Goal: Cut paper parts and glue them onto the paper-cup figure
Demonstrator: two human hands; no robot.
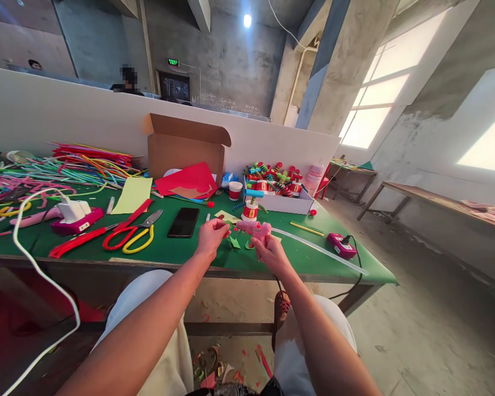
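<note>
My right hand is wrapped around the handle of a pink hot glue gun, whose nozzle points left. A long clear glue stick trails from its back end to the right. My left hand is closed in a pinch close to the nozzle; what it holds is too small to make out. Just behind the gun stands a red and white paper cup figure with a blue tube on top and dark coiled arms. Green paper scraps lie under my hands.
A white box of similar figures stands behind. To the left lie a black phone, scissors, red-handled pliers, a power strip and pipe cleaners. Another purple socket sits right. A person is beyond the partition.
</note>
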